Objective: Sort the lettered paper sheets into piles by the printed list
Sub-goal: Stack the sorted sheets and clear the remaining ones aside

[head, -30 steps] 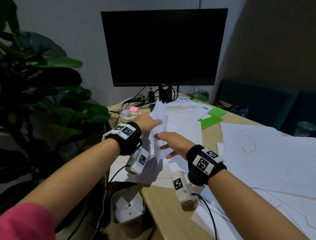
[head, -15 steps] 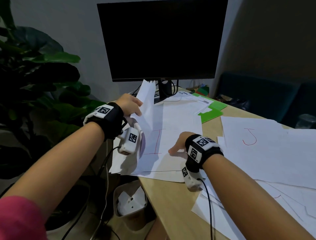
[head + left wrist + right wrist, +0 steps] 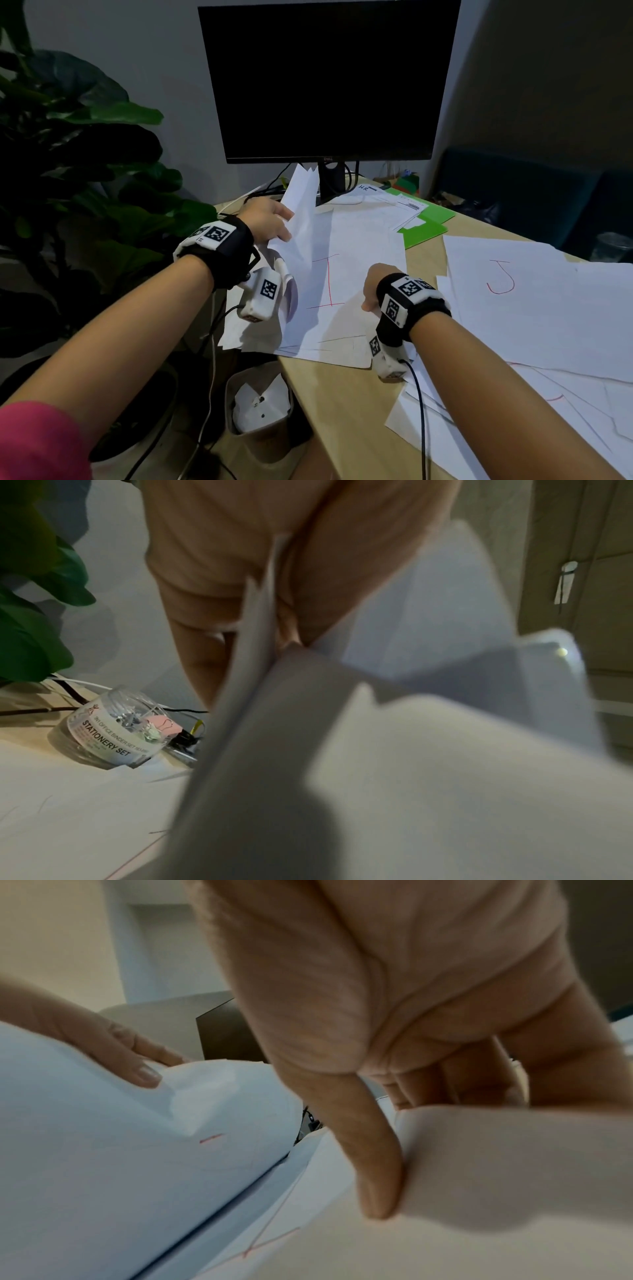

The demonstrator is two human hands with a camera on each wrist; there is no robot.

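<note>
A white sheet with a red "I" point(image 3: 359, 246) tops the pile at the desk's left corner. My left hand point(image 3: 267, 222) grips a bundle of sheets point(image 3: 301, 205) and holds it tilted up off the pile's left side; the left wrist view shows the bundle point(image 3: 257, 669) between thumb and fingers. My right hand point(image 3: 371, 287) pinches the I sheet's right edge, with the thumb point(image 3: 369, 1150) on top of the paper point(image 3: 514, 1164) and the fingers behind it. A sheet with a red "J" point(image 3: 531, 291) tops the spread of sheets on the right. The printed list point(image 3: 394, 202) lies by the monitor foot.
A black monitor point(image 3: 329, 78) stands at the back of the desk, with green folders point(image 3: 424, 229) to its right. A clear stationery jar point(image 3: 106, 731) and cables sit at the back left. A leafy plant point(image 3: 85, 171) and a bin point(image 3: 260, 401) stand left of the desk.
My left hand lifted the bundle up and to the left, which uncovered the I sheet. My right hand drew back to the sheet's right edge and took hold of it.
</note>
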